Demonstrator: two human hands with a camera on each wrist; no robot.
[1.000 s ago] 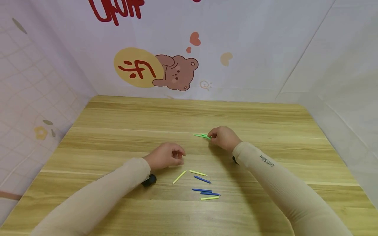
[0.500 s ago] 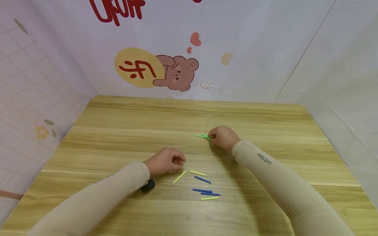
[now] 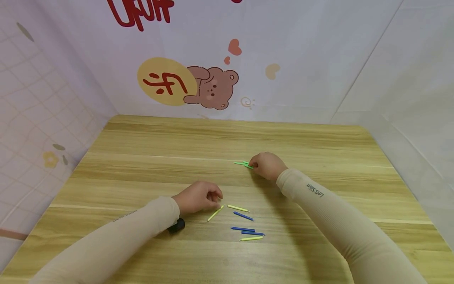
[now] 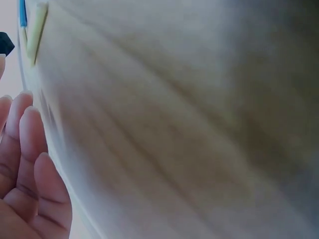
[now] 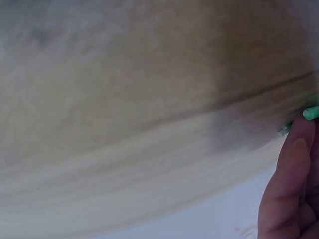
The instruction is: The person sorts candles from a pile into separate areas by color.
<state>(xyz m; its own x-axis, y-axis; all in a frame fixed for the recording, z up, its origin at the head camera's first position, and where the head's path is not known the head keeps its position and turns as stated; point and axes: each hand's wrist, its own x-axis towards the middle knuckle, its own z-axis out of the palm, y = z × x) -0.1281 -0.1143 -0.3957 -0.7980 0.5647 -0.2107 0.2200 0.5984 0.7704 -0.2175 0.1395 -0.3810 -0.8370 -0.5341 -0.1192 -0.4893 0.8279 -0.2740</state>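
Observation:
In the head view, my right hand (image 3: 268, 165) is at a small group of thin green sticks (image 3: 239, 163), pinching one between thumb and fingertips. The green stick's end (image 5: 310, 113) shows beside the fingers in the right wrist view. My left hand (image 3: 199, 196) is over the near-middle of the table, fingers loosely bent and holding nothing. Its fingertips overlap the upper end of a slanted yellow stick (image 3: 214, 214) in the head view. In the left wrist view, a yellow stick (image 4: 38, 32) lies beyond the relaxed fingers.
Near the left hand lie a second yellow stick (image 3: 238, 208) and a blue stick (image 3: 243, 216). Closer to me are two more blue sticks (image 3: 242, 229) and a yellow stick (image 3: 252, 238). All lie on the wooden table (image 3: 159, 142), with a printed cloth wall (image 3: 301, 94) behind.
My left hand has moved down towards the slanted yellow stick. The right hand has barely shifted, and the green stick at its fingertips has turned slightly away from the others.

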